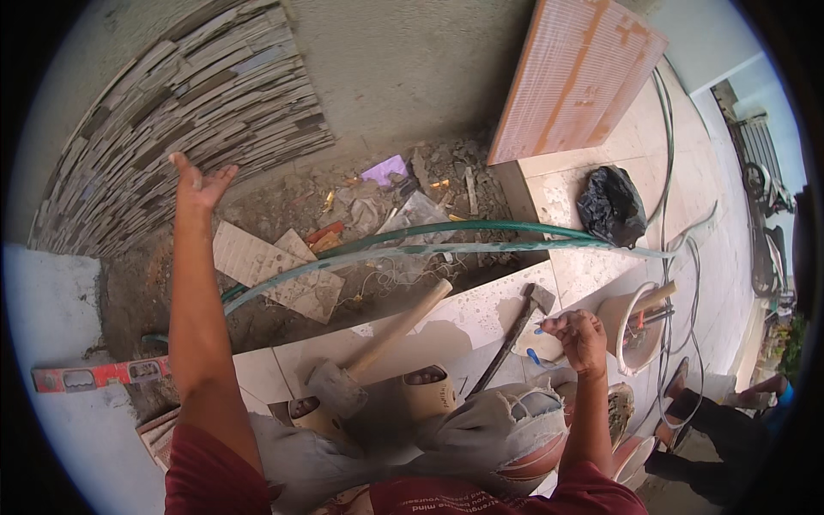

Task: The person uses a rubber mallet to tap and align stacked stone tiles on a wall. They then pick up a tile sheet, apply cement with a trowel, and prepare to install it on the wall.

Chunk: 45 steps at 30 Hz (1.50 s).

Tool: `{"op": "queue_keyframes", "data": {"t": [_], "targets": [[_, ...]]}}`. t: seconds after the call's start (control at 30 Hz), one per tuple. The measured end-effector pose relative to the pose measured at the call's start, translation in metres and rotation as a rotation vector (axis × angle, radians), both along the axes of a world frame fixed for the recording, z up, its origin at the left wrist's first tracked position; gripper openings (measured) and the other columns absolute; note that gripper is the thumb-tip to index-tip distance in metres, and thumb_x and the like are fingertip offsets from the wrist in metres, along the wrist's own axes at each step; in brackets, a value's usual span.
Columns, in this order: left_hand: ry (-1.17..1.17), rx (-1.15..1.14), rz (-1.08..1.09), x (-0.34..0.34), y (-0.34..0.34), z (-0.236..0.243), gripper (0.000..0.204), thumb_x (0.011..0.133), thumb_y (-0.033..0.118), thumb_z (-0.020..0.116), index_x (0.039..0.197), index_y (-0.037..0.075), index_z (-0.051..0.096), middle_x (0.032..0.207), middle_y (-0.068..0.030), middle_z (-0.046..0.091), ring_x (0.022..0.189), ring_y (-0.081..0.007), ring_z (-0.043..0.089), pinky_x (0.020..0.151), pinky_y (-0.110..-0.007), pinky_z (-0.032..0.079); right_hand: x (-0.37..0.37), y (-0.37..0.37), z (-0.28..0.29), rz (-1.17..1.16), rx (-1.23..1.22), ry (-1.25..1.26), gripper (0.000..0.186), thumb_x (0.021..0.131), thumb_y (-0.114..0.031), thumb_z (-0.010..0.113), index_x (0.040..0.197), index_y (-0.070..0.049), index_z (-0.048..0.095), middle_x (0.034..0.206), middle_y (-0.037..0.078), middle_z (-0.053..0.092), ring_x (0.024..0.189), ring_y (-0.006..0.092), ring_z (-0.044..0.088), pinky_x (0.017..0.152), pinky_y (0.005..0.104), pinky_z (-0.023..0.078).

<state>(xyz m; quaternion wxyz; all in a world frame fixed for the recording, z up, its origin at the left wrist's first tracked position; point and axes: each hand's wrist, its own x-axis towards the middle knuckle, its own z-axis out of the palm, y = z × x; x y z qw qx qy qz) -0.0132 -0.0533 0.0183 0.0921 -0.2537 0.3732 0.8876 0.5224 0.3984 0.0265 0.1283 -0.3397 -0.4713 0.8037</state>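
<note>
My left hand [202,184] is open, palm up with its fingers apart, in front of the stacked-stone wall cladding [193,112]. Whether it touches the stone I cannot tell. On the right, my right hand [584,341] is raised with fingers curled together above the pale ledge; a small whitish bit shows at the fingertips, too small to name. Close to that hand lies a hammer [515,333] with a dark handle. A mallet [396,330] with a wooden handle rests between my feet, its handle over the ledge's edge.
Rubble, broken tile pieces [249,256] and a purple scrap [386,170] fill the trough. Green hoses [446,230] cross it. An orange-backed tile [575,81] leans at the wall near a black plastic bag [611,206]. A bucket [631,343], a red spirit level [103,375] and another person's legs [708,442] flank me.
</note>
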Motion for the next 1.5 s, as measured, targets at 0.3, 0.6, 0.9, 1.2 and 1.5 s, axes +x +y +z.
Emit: {"op": "queue_keyframes", "data": {"t": [0.3,0.6,0.9,1.2,1.5], "targets": [[-0.040,-0.059,-0.033,0.009,0.017,0.012,0.109,0.086,0.078,0.039,0.157,0.012,-0.010,0.164,-0.0188,-0.003,0.148,-0.0445,0.015,0.118,-0.054,0.026,-0.113,-0.087,0.030,0.479,-0.140,-0.345,0.007,0.095,-0.005,0.059,0.099,0.000,0.062,0.087,0.011,0.063,0.074,0.0224,0.067,0.069,0.0371,0.057],[-0.073,-0.062,-0.019,0.015,0.024,0.022,0.106,0.087,0.077,0.038,0.157,0.010,-0.004,0.163,-0.0199,0.003,0.146,-0.0453,0.021,0.117,-0.054,0.029,-0.343,-0.162,0.013,0.782,0.218,-0.257,0.010,0.096,-0.007,0.059,0.103,-0.002,0.055,0.088,0.007,0.062,0.078,0.0236,0.070,0.069,0.0352,0.061],[-0.047,-0.034,-0.035,0.015,0.020,0.017,0.108,0.087,0.076,0.041,0.157,0.011,-0.009,0.164,-0.0170,-0.004,0.148,-0.0443,0.017,0.118,-0.056,0.027,-0.426,-0.213,-0.126,0.418,0.058,-0.078,0.010,0.095,-0.005,0.057,0.099,0.004,0.053,0.090,0.018,0.063,0.077,0.0341,0.072,0.063,0.0399,0.062],[-0.071,-0.071,-0.015,0.019,0.020,0.024,0.109,0.087,0.076,0.039,0.156,0.007,-0.011,0.163,-0.0215,-0.005,0.147,-0.0439,0.017,0.119,-0.052,0.027,-0.452,-0.231,-0.153,0.505,-0.009,-0.121,0.016,0.095,-0.011,0.063,0.095,0.004,0.057,0.081,0.015,0.065,0.063,0.0257,0.066,0.054,0.0373,0.057],[-0.033,-0.042,-0.045,0.019,0.016,0.019,0.116,0.085,0.078,0.042,0.154,0.006,-0.017,0.160,-0.0281,-0.013,0.149,-0.0448,0.009,0.121,-0.050,0.019,-0.472,-0.241,-0.154,0.460,0.001,-0.127,0.010,0.093,-0.010,0.064,0.088,-0.003,0.060,0.073,0.005,0.060,0.059,0.0155,0.057,0.053,0.0306,0.051]]}}
